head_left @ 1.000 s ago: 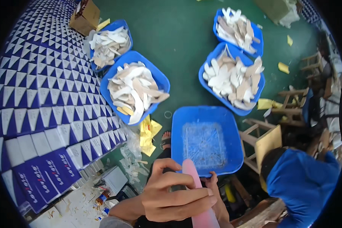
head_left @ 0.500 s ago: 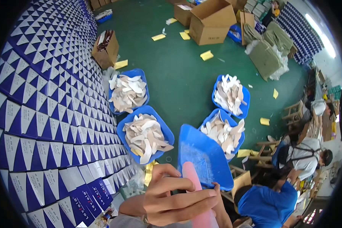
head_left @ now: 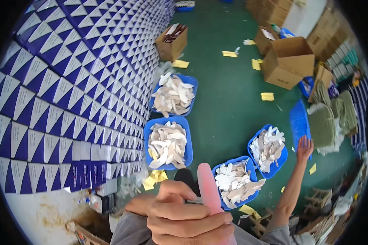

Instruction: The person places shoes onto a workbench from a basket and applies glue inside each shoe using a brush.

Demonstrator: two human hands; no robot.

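In front of my body, my left hand (head_left: 188,214) has its fingers closed around a pink, round-ended rod (head_left: 209,185). A small grey piece (head_left: 195,200) shows between its fingers, too little visible to name. My right arm reaches far out to the right, and my right hand (head_left: 304,149) grips the near edge of a blue plastic bin (head_left: 300,120), tilted up on its side. Below and left of that hand is a blue bin (head_left: 283,163) of white and beige insole-like pieces (head_left: 268,148). Nearer me stands another blue bin (head_left: 252,174) filled with similar pieces.
Two more filled blue bins (head_left: 189,149) stand at left, beside a wall of stacked purple-and-white boxes (head_left: 90,94). Open cardboard boxes (head_left: 288,65) and green sacks (head_left: 321,124) lie farther off. Yellow paper pieces (head_left: 267,96) are scattered on the green floor (head_left: 221,106).
The blue bin has swung from beside my left hand out to the far right, with my right arm now stretched. My view has shifted too. My left hand still holds the pink rod.
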